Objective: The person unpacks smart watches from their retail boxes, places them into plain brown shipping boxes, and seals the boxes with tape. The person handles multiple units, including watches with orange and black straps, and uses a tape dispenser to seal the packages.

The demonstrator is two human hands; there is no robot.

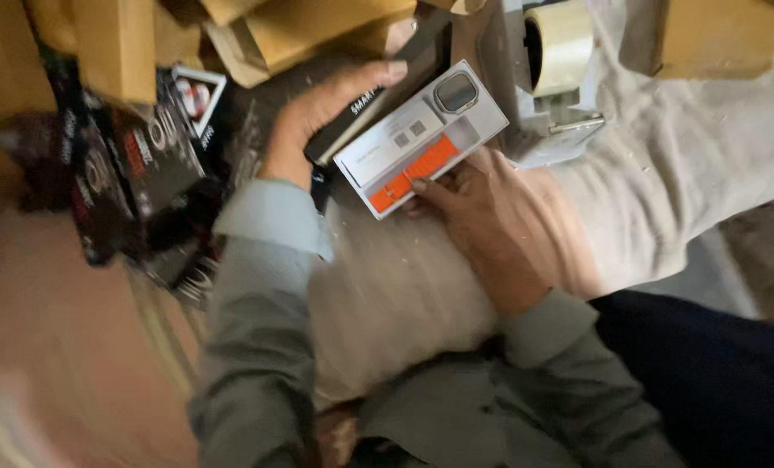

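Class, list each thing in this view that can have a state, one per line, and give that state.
White watch box: shut, tilted, held between both hands.
Black box: under the white box, gripped by the left hand.
Right hand: fingertips on the white box's orange strip.
Tape roll: mounted upright in its dispenser.
Cardboard boxes: piled, flaps partly open.
Black packages: heaped loosely, blurred.
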